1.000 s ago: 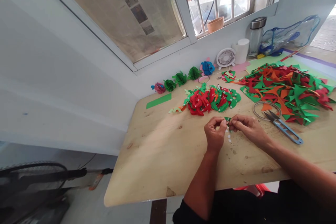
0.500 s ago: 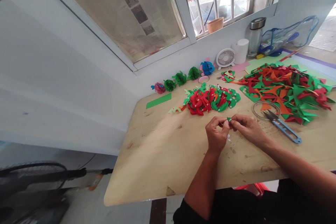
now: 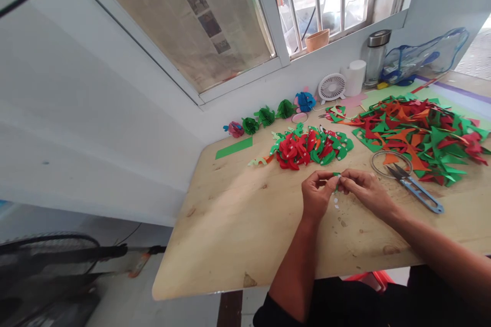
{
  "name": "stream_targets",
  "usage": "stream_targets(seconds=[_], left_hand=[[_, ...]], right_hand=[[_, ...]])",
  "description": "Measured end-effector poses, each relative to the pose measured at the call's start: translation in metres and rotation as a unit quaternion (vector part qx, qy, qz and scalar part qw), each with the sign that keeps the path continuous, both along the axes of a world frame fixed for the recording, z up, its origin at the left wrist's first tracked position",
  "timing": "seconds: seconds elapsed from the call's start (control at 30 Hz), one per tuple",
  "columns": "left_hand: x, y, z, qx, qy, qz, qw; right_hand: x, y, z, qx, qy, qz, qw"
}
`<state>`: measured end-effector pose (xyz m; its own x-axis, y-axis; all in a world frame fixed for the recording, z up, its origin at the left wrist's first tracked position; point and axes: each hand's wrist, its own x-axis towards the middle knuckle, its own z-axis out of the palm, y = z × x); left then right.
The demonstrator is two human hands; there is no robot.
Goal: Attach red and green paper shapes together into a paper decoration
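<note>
Between my fingertips is a small green paper piece [image 3: 336, 174], mostly hidden by the fingers. My left hand [image 3: 317, 191] pinches it from the left. My right hand [image 3: 358, 187] is closed at the same spot, its thumb and fingertips meeting the piece and a tiny white bit beside it. Just below the hands, small white scraps [image 3: 336, 203] lie on the wooden table [image 3: 230, 230]. Beyond them is a heap of red and green cut paper shapes [image 3: 303, 148] with small white patches on them.
Blue-handled thread snips [image 3: 420, 193] and a metal ring [image 3: 378, 164] lie to the right, before a big pile of paper offcuts [image 3: 422, 133]. Along the wall stand a small white fan [image 3: 332, 87], a glass bottle [image 3: 375, 61] and green paper balls [image 3: 265, 116]. A green strip [image 3: 233, 147] lies left.
The hands stay together at nearly the same place, with the fingers shifted slightly around the green paper piece. A tiny white bit now shows at the fingertips. The whole view has shifted slightly.
</note>
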<state>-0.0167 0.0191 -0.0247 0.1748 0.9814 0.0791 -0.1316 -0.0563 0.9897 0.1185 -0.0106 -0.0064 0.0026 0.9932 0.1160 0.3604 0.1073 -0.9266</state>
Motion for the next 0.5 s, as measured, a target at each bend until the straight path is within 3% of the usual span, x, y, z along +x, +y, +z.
stream_targets(seconds=[0.13, 0.5], left_hand=[[0.0016, 0.001, -0.0016, -0.007, 0.003, 0.021, 1.0], [-0.0046, 0.0086, 0.0027, -0.152, -0.165, 0.06, 0.973]], right_hand=[[-0.0007, -0.0016, 0.0007, 0.004, -0.026, 0.006, 1.0], [0.005, -0.0008, -0.004, -0.012, -0.009, -0.036, 0.999]])
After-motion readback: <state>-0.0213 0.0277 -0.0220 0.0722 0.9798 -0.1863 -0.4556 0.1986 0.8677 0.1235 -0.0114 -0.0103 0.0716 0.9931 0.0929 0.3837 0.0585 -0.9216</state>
